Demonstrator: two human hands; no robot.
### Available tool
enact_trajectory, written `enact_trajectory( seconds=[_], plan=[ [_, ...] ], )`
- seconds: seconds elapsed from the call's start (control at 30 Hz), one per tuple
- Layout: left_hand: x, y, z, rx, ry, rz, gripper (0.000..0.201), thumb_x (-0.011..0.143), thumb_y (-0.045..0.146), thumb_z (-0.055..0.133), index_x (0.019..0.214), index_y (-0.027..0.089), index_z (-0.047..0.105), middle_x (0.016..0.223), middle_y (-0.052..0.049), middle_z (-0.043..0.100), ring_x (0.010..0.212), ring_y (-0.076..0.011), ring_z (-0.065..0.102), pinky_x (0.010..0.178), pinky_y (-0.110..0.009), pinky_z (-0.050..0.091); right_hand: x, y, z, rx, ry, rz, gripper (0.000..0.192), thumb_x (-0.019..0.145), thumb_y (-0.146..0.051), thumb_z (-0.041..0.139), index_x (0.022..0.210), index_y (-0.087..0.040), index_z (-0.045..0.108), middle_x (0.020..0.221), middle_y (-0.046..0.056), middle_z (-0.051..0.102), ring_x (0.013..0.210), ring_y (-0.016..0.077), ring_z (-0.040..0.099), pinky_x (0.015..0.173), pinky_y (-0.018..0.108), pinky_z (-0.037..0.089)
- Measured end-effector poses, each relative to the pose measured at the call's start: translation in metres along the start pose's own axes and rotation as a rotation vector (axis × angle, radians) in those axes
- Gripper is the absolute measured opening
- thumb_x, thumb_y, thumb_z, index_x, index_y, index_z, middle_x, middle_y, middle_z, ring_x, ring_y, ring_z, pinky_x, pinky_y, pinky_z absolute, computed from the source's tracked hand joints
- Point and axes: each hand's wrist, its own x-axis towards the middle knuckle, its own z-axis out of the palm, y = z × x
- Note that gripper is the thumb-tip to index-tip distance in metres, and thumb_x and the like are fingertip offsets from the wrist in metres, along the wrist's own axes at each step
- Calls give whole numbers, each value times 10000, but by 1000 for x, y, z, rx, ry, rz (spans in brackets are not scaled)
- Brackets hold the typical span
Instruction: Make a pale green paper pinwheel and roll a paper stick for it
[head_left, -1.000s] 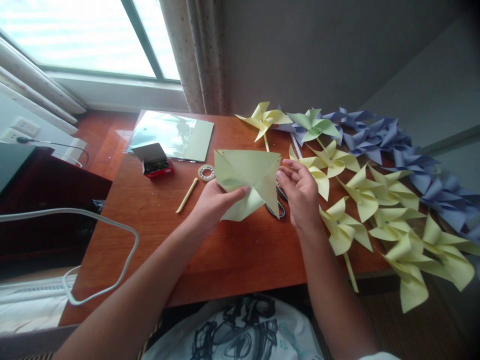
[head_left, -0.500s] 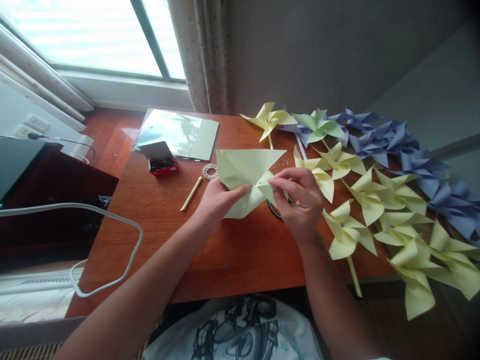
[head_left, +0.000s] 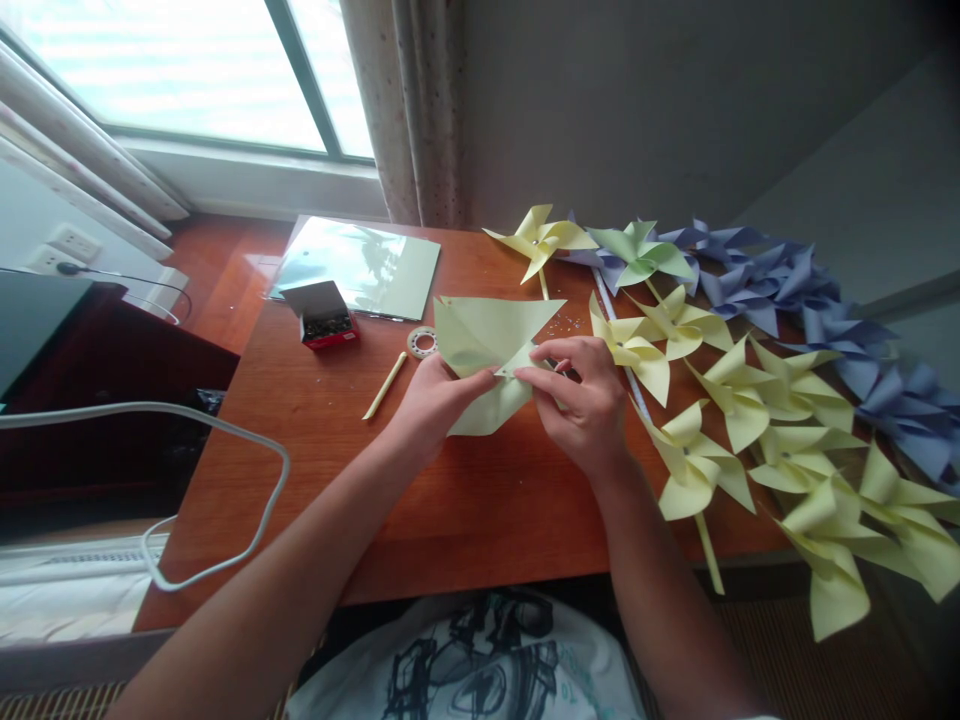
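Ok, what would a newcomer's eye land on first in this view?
Probably the yellow pinwheels crowding the right side of the table, with purple pinwheels behind them and a green one toward the far edge. Next, the pale paper in the centre, gripped by the left hand, with the right hand at its middle. Farther left, an open red box sits by a shiny packet.

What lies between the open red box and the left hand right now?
In the head view, a yellow stick lies slantwise between the red box and the left hand; a roll of tape sits beside its far end.
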Motion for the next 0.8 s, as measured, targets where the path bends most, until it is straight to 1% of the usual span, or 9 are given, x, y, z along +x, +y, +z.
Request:
enact_trajectory(
  seconds=[0.2,0.43,0.53,0.63,0.8],
  plan=[
    [1,1,0,-3,-2,-9,482,685,300,882,1127,143,771,1070,-115,796,989,-299,730,866,-350,544,0,1,0,-41,12,-25,341,879,-49,622,1010,-321,781,1062,74,695,1011,267,560,743,401,537],
    [0,3,0,-18,-21,-45,453,725,247,849,1155,139,756,1075,-109,795,997,-283,730,864,-332,548,0,3,2,-93,7,-44,284,886,-51,631,981,-271,784,1063,85,702,1016,262,555,736,383,550],
    [0,3,0,-22,-49,-41,450,743,249,838,1170,139,749,1107,-115,787,1010,-279,727,874,-328,547,0,4,2,-101,2,-38,283,887,-47,630,976,-267,784,1059,87,702,1020,264,552,735,380,555],
    [0,4,0,-17,-75,-30,478,737,261,847,1185,133,741,1150,-133,773,1046,-295,715,882,-337,547,0,4,2,-105,3,-35,283,882,-43,635,975,-266,784,1061,86,701,1019,266,553,731,378,556],
    [1,5,-1,9,-88,-44,494,723,307,862,1170,133,745,1127,-140,776,1015,-301,722,869,-354,558,0,4,2,-114,1,-35,287,878,-37,633,975,-261,783,1065,88,698,1019,269,555,733,378,555]
  ],
)
